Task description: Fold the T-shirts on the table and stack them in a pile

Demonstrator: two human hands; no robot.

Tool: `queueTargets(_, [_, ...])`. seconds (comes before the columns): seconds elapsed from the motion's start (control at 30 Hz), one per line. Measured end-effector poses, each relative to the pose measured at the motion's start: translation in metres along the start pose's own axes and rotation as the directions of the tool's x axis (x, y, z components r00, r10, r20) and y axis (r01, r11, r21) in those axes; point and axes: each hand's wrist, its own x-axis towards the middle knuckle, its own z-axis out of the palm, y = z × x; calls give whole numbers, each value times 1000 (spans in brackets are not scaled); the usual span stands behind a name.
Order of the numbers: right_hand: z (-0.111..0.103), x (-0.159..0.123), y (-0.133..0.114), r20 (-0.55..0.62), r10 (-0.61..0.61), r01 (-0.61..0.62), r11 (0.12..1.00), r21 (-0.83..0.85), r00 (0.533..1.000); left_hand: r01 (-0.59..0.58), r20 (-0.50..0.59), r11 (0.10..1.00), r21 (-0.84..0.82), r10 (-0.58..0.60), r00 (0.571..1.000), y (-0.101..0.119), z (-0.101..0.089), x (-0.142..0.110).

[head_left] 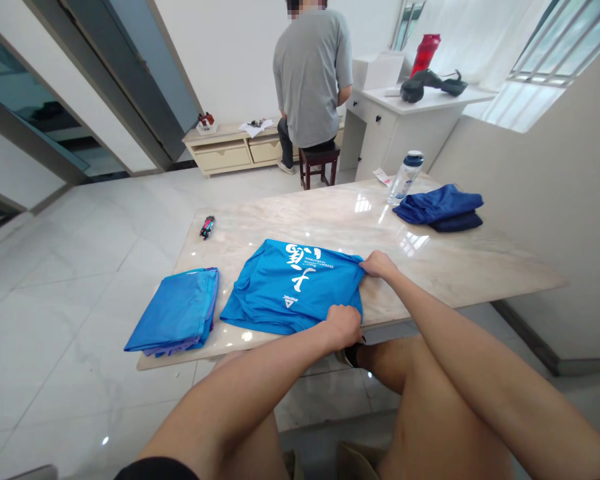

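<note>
A bright blue T-shirt (260, 287) with white lettering lies partly folded on the marble-look table (330, 217). My left hand (345, 325) is closed on the shirt's near right corner, at the table's front edge. Higher up, my right hand (379, 265) pinches the far right corner of the same shirt. Between the two hands the shirt's right edge runs fairly straight. Just left of it sits a stack of folded blue clothes (175, 310), with some purple fabric showing underneath.
Dark blue folded clothing (443, 207) and a clear water bottle (405, 179) stand at the table's far right. A small colourful bundle (207, 227) lies at the far left. Beyond, a person in a grey shirt (313, 80) sits on a stool (320, 159) beside a white desk (410, 107).
</note>
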Motion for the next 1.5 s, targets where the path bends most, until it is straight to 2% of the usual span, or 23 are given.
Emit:
queueTargets(0.07, [-3, -4, 7, -56, 101, -103, 994, -46, 993, -11, -7, 1000, -1, 11, 1000, 1, -1, -1])
queueTargets(0.13, [-4, -8, 9, -68, 129, -132, 990, -53, 989, -38, -3, 999, 9, 38, 999, 3, -1, -3])
queueTargets(0.27, [-1, -14, -6, 20, 91, -91, 995, -28, 996, -62, 26, 997, 42, 61, 998, 8, 1, -1])
queueTargets(0.4, [3, -19, -31, 135, 92, -91, 996, -16, 987, -12, 30, 1000, -13, 12, 999, 6, -1, -1])
queueTargets(0.47, [2, -23, -41, 147, 96, -102, 994, 38, 985, 33, 30, 998, -53, -32, 999, 2, -5, -6])
queueTargets(0.6, [-5, -32, -52, 137, 98, -136, 943, 305, 986, 61, -16, 988, -138, -64, 998, -16, -13, -23])
queueTargets(0.7, [-9, -37, -62, 98, 78, -114, 885, 451, 992, 4, -118, 961, -275, -38, 992, -36, -18, -37])
queueTargets(0.8, [-9, -38, -82, 26, 73, -76, 831, 552, 997, -86, -204, 903, -420, -2, 979, -65, -20, -48])
queueTargets(0.87, [-7, -36, -102, -16, 84, -58, 803, 594, 996, -87, -265, 846, -526, -66, 962, -89, -21, -55])
queueTargets(0.93, [-4, -34, -126, -53, 100, -46, 783, 620, 994, -44, -312, 771, -635, -203, 928, -116, -23, -62])
queueTargets(1.07, [7, -29, -174, -87, 111, -25, 748, 663, 990, 54, -281, 576, -816, -476, 833, -175, -25, -78])
queueTargets(1.17, [21, -28, -205, -101, 89, 7, 715, 700, 991, 70, -264, 470, -880, -607, 750, -212, -25, -92])
queueTargets(1.23, [32, -29, -223, -116, 74, 35, 680, 732, 991, 70, -249, 420, -905, -655, 713, -231, -23, -100])
queueTargets(1.3, [43, -30, -238, -143, 61, 68, 657, 751, 988, 67, -232, 388, -919, -673, 703, -245, -19, -107])
queueTargets(1.4, [62, -29, -259, -188, 35, 120, 651, 750, 982, 66, -214, 369, -927, -665, 716, -261, -14, -112])
queueTargets(1.5, [79, -27, -277, -171, -65, 177, 580, 795, 983, 123, -173, 358, -926, -689, 704, -275, -10, -115])
